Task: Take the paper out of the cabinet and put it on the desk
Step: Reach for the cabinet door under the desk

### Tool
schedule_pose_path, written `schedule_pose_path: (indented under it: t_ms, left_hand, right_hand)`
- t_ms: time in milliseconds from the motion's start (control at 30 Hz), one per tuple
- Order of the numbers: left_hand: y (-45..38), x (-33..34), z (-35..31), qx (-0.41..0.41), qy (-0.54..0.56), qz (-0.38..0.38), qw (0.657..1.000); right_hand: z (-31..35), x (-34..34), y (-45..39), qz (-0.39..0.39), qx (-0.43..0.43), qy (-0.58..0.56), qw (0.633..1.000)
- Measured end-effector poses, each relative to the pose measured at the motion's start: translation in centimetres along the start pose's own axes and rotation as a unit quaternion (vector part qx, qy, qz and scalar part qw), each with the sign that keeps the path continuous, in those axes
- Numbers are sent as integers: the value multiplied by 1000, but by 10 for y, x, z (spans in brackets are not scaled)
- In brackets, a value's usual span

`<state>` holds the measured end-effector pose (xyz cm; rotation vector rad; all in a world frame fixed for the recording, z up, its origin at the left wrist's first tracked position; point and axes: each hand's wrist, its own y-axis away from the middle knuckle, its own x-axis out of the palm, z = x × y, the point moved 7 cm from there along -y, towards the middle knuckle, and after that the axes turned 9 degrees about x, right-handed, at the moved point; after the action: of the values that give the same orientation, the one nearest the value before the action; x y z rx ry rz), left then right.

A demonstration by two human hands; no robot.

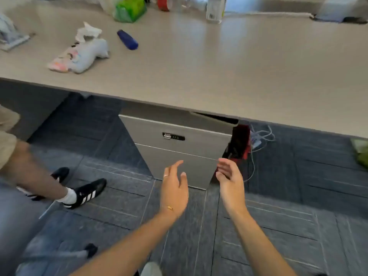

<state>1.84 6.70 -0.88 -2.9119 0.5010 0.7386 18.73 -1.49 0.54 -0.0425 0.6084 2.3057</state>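
A grey metal drawer cabinet (179, 148) stands under the beige desk (219, 76), its drawers shut, with a small combination lock (173, 136) on the upper front. No paper shows. My left hand (175, 186) hovers open in front of the lower drawer, fingers spread, wearing a ring and a bracelet. At the cabinet's lower right corner my right hand (229, 176) is also open, its fingertips close to the drawer's edge; I cannot tell if they touch it.
On the desk lie a blue tube (127, 39), crumpled wrappers (79, 54), a green bag (129, 9) and a bottle (215, 8). Another person's leg and black shoe (85, 193) stand at the left. A red bin (240, 142) and cables (258, 140) sit right of the cabinet.
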Motion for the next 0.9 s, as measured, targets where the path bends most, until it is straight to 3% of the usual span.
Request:
schedule_pose_path:
  t_ms: [133, 367, 567, 667, 733, 800, 900]
  left_hand:
    - [-23, 51, 75, -13, 26, -23, 999]
    - [-52, 101, 139, 90, 69, -77, 991]
    - [-26, 121, 146, 101, 39, -29, 994]
    - [4, 132, 146, 83, 13, 2, 996]
    - [26, 138, 149, 48, -14, -9, 999]
    - [49, 141, 156, -18, -36, -48, 998]
    - [75, 147, 173, -122, 12, -119, 985]
  right_hand:
    - [-68, 24, -51, -21, 3, -13, 1000]
    - [-135, 58, -119, -17, -110, 17, 994]
    - [-144, 52, -98, -80, -135, 12, 988]
    - [-147, 38, -75, -101, -163, 70, 979]
    - [-142, 32, -60, -101, -215, 152, 959]
    - [-134, 35, -43, -97, -308, 238, 916]
    - [-131, 52, -19, -89, -405, 311, 855]
